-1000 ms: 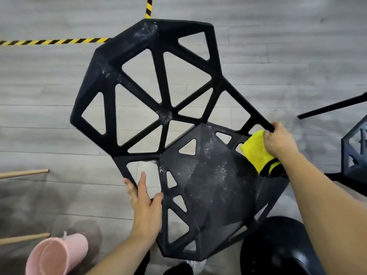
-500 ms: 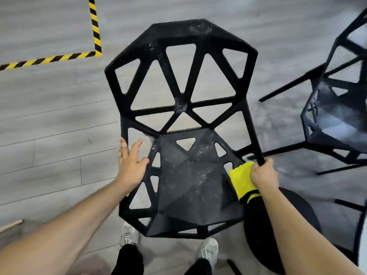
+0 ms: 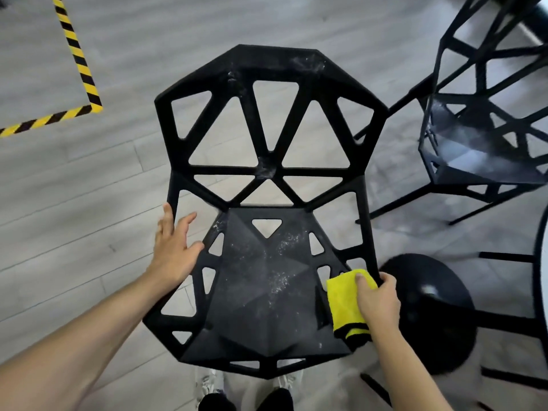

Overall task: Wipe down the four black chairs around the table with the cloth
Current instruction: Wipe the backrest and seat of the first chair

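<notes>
The nearest black chair (image 3: 267, 277) stands upright on the floor, its faceted seat facing up and its openwork back of triangular cut-outs rising at the far side; pale dusty specks lie across the seat and along the top of the back. A folded yellow cloth (image 3: 345, 302) with a dark edge lies against the seat's right rim, pinched there together with the frame. A second black chair (image 3: 486, 137) of the same lattice make stands to the right, well apart, its seat greyed with a dusty film.
</notes>
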`<state>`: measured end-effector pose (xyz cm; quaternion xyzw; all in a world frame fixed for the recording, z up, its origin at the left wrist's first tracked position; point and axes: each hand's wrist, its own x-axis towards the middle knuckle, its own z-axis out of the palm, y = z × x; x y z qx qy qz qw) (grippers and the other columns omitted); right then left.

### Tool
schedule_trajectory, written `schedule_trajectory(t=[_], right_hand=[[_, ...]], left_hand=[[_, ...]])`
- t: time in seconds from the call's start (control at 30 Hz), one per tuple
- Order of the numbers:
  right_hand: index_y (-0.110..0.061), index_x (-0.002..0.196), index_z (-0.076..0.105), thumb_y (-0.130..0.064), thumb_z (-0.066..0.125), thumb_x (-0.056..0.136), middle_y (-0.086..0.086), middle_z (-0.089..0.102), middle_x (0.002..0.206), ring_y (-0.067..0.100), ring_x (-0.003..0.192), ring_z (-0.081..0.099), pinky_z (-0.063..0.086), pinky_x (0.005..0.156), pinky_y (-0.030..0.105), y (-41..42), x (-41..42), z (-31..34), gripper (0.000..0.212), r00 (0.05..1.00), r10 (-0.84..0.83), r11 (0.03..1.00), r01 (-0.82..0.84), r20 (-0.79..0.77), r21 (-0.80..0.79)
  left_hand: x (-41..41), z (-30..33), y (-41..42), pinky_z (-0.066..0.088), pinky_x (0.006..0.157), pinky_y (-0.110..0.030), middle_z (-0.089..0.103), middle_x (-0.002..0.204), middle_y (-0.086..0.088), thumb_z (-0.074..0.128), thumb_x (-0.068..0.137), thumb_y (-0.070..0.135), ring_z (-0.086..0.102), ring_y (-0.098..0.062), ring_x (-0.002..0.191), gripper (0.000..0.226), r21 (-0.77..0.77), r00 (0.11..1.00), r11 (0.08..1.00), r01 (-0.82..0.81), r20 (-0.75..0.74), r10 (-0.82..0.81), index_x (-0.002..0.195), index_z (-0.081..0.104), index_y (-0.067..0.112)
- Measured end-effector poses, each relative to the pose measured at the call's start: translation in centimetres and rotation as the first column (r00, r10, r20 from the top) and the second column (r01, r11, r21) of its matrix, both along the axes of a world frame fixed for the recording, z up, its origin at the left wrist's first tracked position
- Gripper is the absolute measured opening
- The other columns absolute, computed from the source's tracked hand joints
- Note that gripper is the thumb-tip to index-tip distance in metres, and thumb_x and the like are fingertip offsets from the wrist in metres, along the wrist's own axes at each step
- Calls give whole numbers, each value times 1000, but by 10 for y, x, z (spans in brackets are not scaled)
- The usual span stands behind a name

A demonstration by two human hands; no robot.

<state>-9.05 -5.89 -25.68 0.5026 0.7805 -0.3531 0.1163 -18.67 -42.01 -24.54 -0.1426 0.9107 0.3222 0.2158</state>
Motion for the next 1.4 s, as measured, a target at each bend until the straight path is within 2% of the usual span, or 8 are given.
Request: schedule_trajectory(t=[0.27, 0.43, 0.53, 0.73, 0.97, 1.17, 1.27, 1.4], right_hand=[[-37, 95, 65, -27, 70, 91, -15, 69, 87, 7, 87, 65, 54, 78, 30, -43, 3, 36, 12, 916, -22, 962, -90, -401, -257], [-29, 113, 68, -23, 70, 88, -5, 72, 102, 12, 96, 67, 53, 77, 22, -61, -24, 55, 26, 783, 202, 714, -529, -589, -459], [-37, 111, 62, -23, 64, 84, -8, 68, 103, 10, 96, 64, 51, 80, 21, -64, -47, 56, 31, 648, 350, 645, -691, -677, -327], [-25, 128, 56, -18, 69, 92, -8, 52, 127, 17, 123, 52, 45, 100, 32, -68, -76, 31, 38, 268, 593, 694, -649, -759, 313], [-47, 153, 25, -57, 72, 80, -12, 30, 155, 15, 144, 33, 41, 110, 44, -79, -93, 7, 87, 121, 674, 575, -704, -729, 416], [-47, 152, 28, -32, 62, 90, -11, 45, 128, 12, 109, 56, 50, 81, 19, -101, -137, 2, 73, -56, 624, 631, -553, -780, 544], [-40, 153, 31, -29, 60, 93, -11, 49, 126, 10, 112, 56, 44, 88, 12, -104, -162, 12, 68, -124, 568, 708, -432, -814, 559], [-28, 154, 33, -20, 61, 97, -1, 42, 144, 11, 133, 42, 33, 107, 19, -83, -204, 46, 64, -123, 642, 744, -137, -756, 654]], left_hand=[[2, 17, 16, 23, 119, -46, 25, 162, -7, 57, 92, 22, 25, -34, 145, 52, -188, 972, 976, 105, -189, -141, 143, 45, 23], [14, 44, 80, 31, 118, -37, 47, 146, 19, 67, 86, 50, 37, -3, 138, 64, 392, 925, 840, 375, -99, -366, 144, 41, 46], [3, 47, 105, 49, 103, -44, 67, 125, 11, 71, 73, 55, 62, -8, 117, 65, 604, 925, 732, 316, -23, -380, 132, 57, 33], [-24, 43, 114, 55, 75, -38, 72, 88, 1, 78, 76, 31, 67, -12, 79, 24, 606, 973, 770, 198, -219, -78, 96, 65, 28], [-42, 55, 106, 57, 82, -35, 76, 103, -5, 77, 84, 30, 72, -16, 95, 34, 647, 971, 738, 191, -235, -45, 114, 66, 17], [-65, 73, 98, 52, 71, -20, 76, 93, 5, 66, 94, 20, 69, -3, 86, 20, 645, 915, 688, 333, -396, -73, 114, 68, 15], [-78, 82, 96, 52, 84, -26, 73, 100, 6, 57, 100, 30, 65, -3, 93, 19, 468, 782, 745, 476, -612, -115, 113, 70, 26], [-127, 79, 70, 38, 95, -30, 57, 121, 4, 48, 101, 24, 50, -14, 107, 29, -80, 300, 976, 204, -944, -140, 128, 58, 24]])
